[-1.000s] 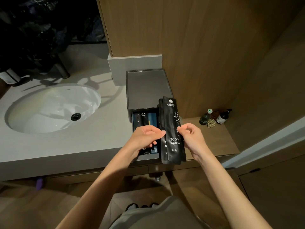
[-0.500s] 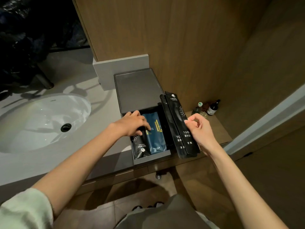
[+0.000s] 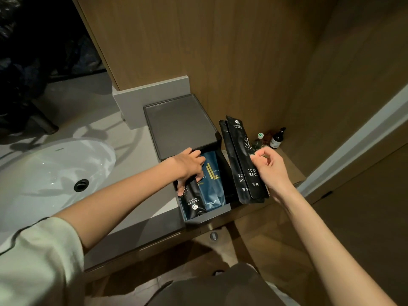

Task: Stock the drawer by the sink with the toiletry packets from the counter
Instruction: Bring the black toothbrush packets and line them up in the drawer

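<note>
The drawer (image 3: pixel 208 215) stands open beside the sink (image 3: pixel 44 168), already holding a black packet (image 3: pixel 194 202) at its left wall and a blue packet (image 3: pixel 212 191) just beside it, with dark free room to the right. The left hand (image 3: pixel 187 164) reaches into the drawer, its fingers curled round the upper end of the black packet and the thumb under it. The right hand (image 3: pixel 271 171) pinches two toothbrush packets (image 3: pixel 239 160) between thumb and bent fingers, holding them upright and fanned slightly, just right of the drawer and above the counter (image 3: pixel 136 195). The step in hand looks like seating the black packet and clearing space for the next. To do it well, the left hand should press the black and blue packets flat against the left wall so they do not spring back. The right hand should then square its two packets together, turn them to lie along the drawer's length like the others, and slide them low into the free right side. They are long, so a lifted end could foul the box above when the drawer shuts. The bottles (image 3: pixel 277 138) in the corner sit well clear.
</note>
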Tool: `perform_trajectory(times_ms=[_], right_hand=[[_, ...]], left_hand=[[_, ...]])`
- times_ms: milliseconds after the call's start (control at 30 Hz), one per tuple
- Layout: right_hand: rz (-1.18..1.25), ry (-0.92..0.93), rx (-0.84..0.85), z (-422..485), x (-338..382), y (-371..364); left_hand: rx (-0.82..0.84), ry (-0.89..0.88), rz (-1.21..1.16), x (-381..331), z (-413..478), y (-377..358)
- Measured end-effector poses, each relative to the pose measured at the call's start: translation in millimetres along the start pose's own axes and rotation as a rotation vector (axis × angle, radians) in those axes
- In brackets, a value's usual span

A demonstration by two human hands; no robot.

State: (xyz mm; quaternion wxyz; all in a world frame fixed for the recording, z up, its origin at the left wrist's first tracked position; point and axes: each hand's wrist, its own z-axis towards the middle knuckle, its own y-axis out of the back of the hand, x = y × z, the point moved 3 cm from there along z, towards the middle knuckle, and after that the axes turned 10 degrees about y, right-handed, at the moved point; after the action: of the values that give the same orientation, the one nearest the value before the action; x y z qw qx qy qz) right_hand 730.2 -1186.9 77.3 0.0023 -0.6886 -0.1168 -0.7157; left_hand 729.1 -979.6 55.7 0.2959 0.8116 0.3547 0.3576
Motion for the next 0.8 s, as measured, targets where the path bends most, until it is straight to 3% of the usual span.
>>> perform_trajectory(times_ms=[100, 400, 533, 700, 800], right_hand=[[0.011, -0.006, -0.006, -1.2, 1.5, -1.5], [0.038, -0.07, -0.046, -3.9, 9.4, 3.7], [0.044, -0.09, -0.068, -2.4, 10.2, 12.2], [0.082, -0.096, -0.075, -1.6, 11.6, 23.1], [0.091, -0.084, -0.087, 0.0, 11.6, 29.8]], left_hand=[[-0.039, -0.024, 0.0, 2.6, 1.0, -3.1], [-0.086, -0.1, -0.325, 17.7, 0.2, -13.3], [-0.208, -0.151, -0.462, 17.7, -2.1, -15.9], [-0.4, -0.204, -0.781, 10.2, -7.5, -6.4], [-0.358, -0.238, -1.095, 0.2, -10.9, 2.3]])
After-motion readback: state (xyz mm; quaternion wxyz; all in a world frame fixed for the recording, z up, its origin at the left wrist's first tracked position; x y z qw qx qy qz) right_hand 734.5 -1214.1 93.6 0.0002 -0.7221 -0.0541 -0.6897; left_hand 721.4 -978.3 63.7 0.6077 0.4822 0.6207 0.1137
